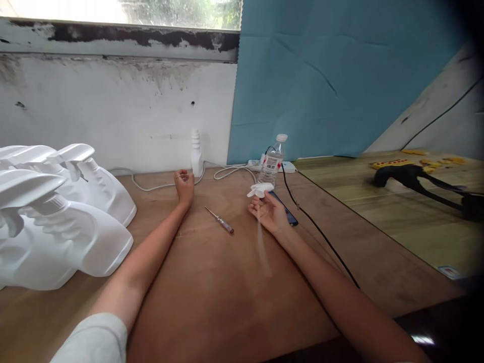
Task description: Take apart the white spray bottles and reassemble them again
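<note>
My left hand point(184, 186) is closed with fingers curled, close to a small white bottle point(196, 155) standing by the wall; what it holds, if anything, is too small to name. Between thumb and fingers of my right hand point(269, 210) is a white spray head point(260, 190), with a thin pale tube hanging below it, blurred. A screwdriver point(220, 220) lies on the brown table point(227, 292) between my arms. Behind my right hand stands a clear water bottle point(273, 160), and a dark phone point(290, 217) lies partly hidden under that hand.
Several large white spray bottles point(102, 222) lie at the left. A black cable point(325, 239) crosses the right side of the table, and a white cable point(151, 188) runs near the wall. A power strip point(289, 167), a black strap-like object point(423, 184) and yellow items point(442, 162) are farther right.
</note>
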